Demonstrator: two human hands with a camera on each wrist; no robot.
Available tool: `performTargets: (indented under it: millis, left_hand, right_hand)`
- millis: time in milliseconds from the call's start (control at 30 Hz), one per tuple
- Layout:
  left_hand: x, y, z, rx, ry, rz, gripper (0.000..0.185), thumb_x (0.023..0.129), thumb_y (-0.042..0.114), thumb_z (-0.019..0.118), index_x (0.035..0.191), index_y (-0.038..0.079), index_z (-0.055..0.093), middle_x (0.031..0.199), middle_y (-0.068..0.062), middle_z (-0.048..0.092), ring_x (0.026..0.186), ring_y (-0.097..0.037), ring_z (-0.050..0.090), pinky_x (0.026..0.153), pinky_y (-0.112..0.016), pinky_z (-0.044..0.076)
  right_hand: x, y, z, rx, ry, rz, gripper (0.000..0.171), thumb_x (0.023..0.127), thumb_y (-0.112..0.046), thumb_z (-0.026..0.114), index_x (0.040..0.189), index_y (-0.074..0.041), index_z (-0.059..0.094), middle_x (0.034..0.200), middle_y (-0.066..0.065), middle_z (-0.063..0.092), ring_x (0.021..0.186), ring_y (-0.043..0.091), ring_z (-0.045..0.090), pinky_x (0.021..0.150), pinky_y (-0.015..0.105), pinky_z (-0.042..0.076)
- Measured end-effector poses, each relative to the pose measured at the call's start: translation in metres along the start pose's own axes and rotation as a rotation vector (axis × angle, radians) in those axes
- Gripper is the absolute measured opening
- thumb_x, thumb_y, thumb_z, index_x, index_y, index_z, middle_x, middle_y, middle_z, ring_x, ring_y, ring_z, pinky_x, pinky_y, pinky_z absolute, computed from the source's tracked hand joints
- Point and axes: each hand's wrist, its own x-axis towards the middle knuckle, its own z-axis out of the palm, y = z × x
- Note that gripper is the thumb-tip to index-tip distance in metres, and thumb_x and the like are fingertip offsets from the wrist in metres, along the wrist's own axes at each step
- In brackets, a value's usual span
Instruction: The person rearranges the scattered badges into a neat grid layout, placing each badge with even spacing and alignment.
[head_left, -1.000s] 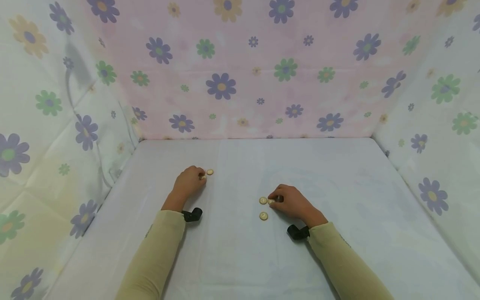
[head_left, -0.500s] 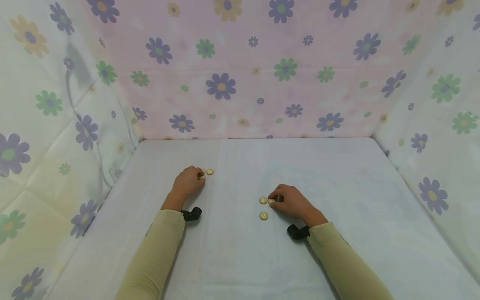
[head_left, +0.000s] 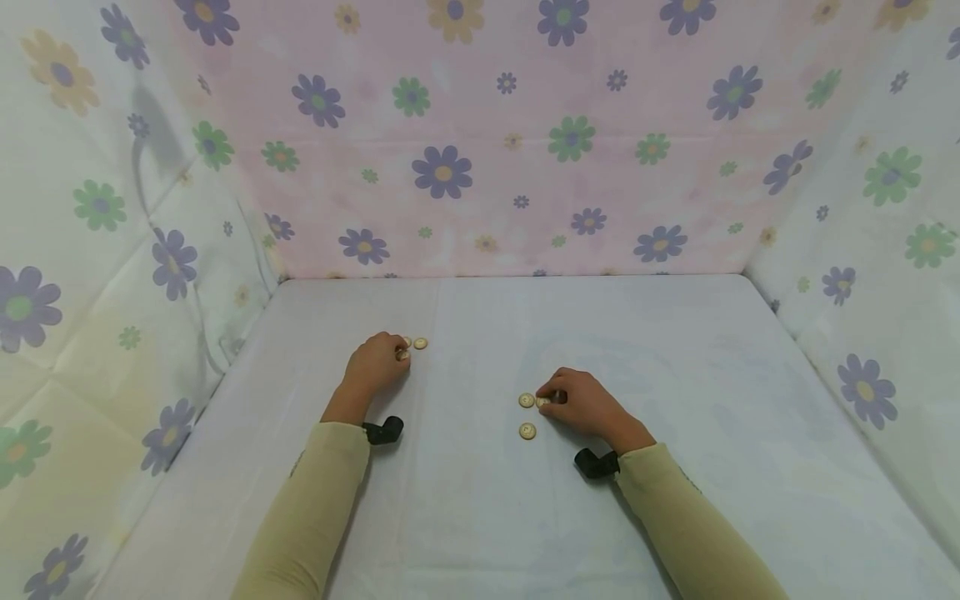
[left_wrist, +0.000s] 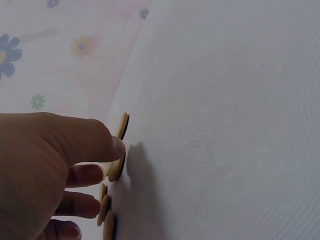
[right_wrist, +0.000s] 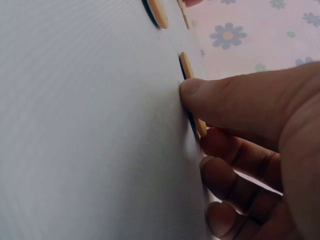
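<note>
Left of the middle of the table, my left hand [head_left: 372, 367] pinches a small round wooden disc [head_left: 402, 355] flat on the surface. In the left wrist view the thumb lies along that disc [left_wrist: 116, 169], with the forefinger behind it. Just beyond are two more discs, one [head_left: 421, 343] in full view and another [head_left: 407, 342] partly behind the fingers. My right hand [head_left: 588, 406] holds a disc [head_left: 542, 402] between thumb and forefinger, mostly covered by the fingers. Beside it lies a marked disc [head_left: 527, 401], and a further disc [head_left: 528, 432] lies nearer the body.
The discs lie on a white-covered table [head_left: 472, 500]. Flowered cloth [head_left: 510, 167] rises along its back and both sides. Edge-on in the left wrist view, several discs [left_wrist: 104, 209] show below the fingers. Each wrist wears a black camera [head_left: 596, 464].
My left hand has shifted slightly left with its disc, and a disc that was hidden behind the fingers now shows. The right hand has stayed in place.
</note>
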Motion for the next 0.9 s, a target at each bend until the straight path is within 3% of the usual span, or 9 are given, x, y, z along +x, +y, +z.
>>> performTargets:
  millis: [467,900]
  left_hand:
    - [-0.007,0.013,0.006,-0.020,0.037,0.049,0.032,0.090,0.022,0.062,0.117,0.008,0.066,0.112,-0.013,0.063,0.096,-0.028,0.062,0.084,-0.045,0.050]
    - [-0.012,0.034,0.014,0.013,0.023,0.128,0.030,0.092,0.026,0.062,0.117,0.010,0.066,0.121,-0.011,0.062,0.107,-0.027,0.062,0.089,-0.044,0.051]
  right_hand:
    - [-0.001,-0.001,-0.002,0.015,-0.003,-0.012,0.018,0.085,-0.023,0.073,0.103,-0.019,0.074,0.096,-0.007,0.062,0.085,0.010,0.053,0.077,0.031,0.045]
    - [0.000,0.001,0.000,0.014,-0.003,0.000,0.019,0.085,-0.024,0.073,0.104,-0.019,0.074,0.097,-0.007,0.061,0.085,0.011,0.053,0.076,0.031,0.045]
